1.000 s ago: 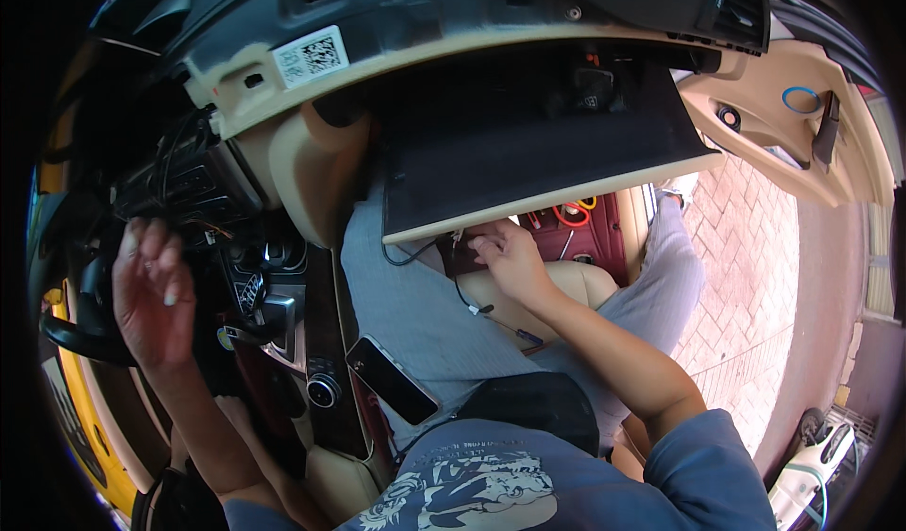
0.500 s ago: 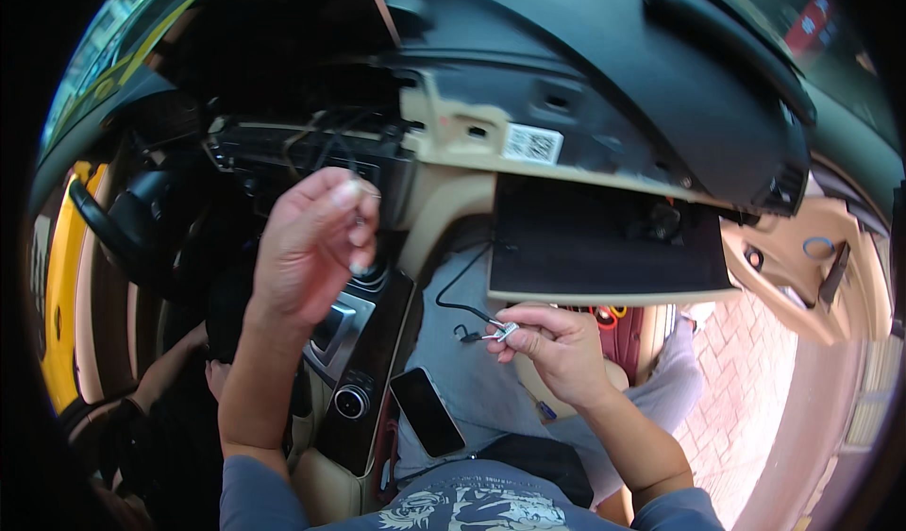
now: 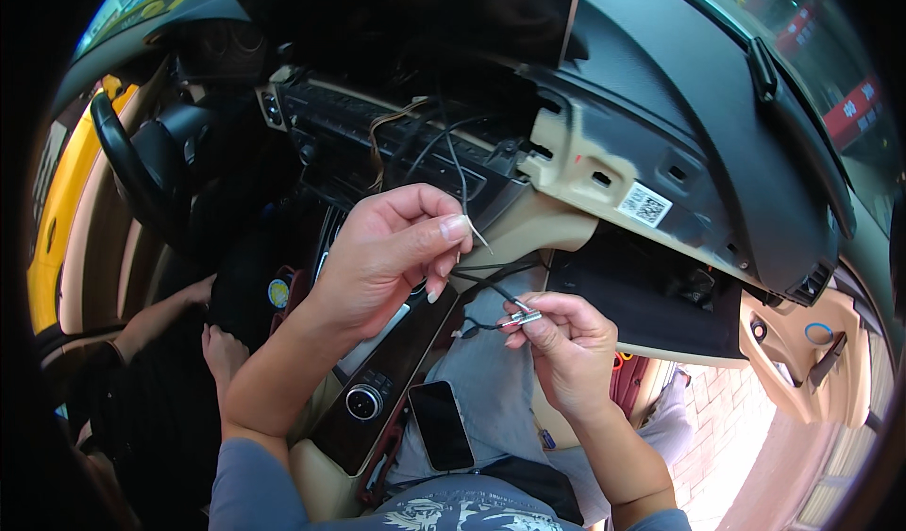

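Between thumb and fingertips, my left hand (image 3: 382, 262) pinches a thin wire whose pale end (image 3: 480, 236) sticks out to the right. A dark cable (image 3: 451, 149) runs from the opened dashboard down to these fingers. Lower and to the right, my right hand (image 3: 574, 350) is closed on a small silvery metal connector (image 3: 522, 319). A black cable (image 3: 498, 290) leads into the connector, and a short dark lead (image 3: 477, 328) comes off its left side. The two hands are apart.
A phone (image 3: 442, 425) lies on my lap beside the centre console with its round knob (image 3: 363, 402). Ahead are a large dark screen (image 3: 406, 31), exposed dashboard brackets (image 3: 590, 163) and a lowered glovebox (image 3: 651, 319). Another person's hand (image 3: 225, 350) rests at the left, near the steering wheel (image 3: 132, 168).
The view has turned left, showing more of the dashboard's left side. My left hand has come nearer my right hand, and its wire end now shows plainly. The right hand keeps the connector.
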`<state>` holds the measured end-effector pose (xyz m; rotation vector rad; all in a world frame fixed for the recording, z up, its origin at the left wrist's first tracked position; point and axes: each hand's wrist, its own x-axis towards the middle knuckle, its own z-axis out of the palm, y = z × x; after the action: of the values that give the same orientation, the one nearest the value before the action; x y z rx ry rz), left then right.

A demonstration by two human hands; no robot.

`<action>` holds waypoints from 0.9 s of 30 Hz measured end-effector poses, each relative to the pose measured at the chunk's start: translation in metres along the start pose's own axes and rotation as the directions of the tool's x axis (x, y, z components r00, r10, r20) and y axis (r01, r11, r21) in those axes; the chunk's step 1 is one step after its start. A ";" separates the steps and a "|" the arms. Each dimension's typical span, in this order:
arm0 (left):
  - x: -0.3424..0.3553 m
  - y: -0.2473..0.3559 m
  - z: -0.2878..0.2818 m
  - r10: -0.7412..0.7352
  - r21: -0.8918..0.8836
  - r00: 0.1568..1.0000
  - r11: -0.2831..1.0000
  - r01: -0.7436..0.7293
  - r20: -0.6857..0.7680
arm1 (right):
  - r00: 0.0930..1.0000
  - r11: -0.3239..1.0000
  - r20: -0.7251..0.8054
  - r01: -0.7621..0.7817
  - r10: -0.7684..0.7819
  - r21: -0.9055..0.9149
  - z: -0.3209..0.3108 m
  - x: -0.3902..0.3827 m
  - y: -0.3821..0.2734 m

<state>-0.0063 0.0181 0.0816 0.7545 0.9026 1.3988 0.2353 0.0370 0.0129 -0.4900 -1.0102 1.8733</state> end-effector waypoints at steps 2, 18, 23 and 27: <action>-0.003 -0.003 -0.005 -0.011 -0.006 1.000 1.000 0.010 -0.023 | 1.000 0.999 0.005 0.008 -0.008 -0.033 0.003 0.004 0.002; -0.003 -0.011 -0.017 0.036 0.163 0.999 0.986 -0.030 -0.035 | 1.000 0.997 -0.017 0.013 -0.015 -0.080 0.031 0.032 0.022; 0.001 -0.008 -0.012 0.079 0.161 0.996 0.984 -0.073 -0.031 | 1.000 0.998 -0.017 0.019 -0.020 -0.061 0.047 0.039 0.019; 0.003 -0.004 -0.010 0.069 0.189 0.997 0.980 -0.063 -0.023 | 0.999 0.998 -0.021 0.044 -0.045 -0.039 0.052 0.043 0.020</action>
<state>-0.0129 0.0205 0.0734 0.9155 1.0510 1.3983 0.1678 0.0461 0.0309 -0.5052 -1.0363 1.8086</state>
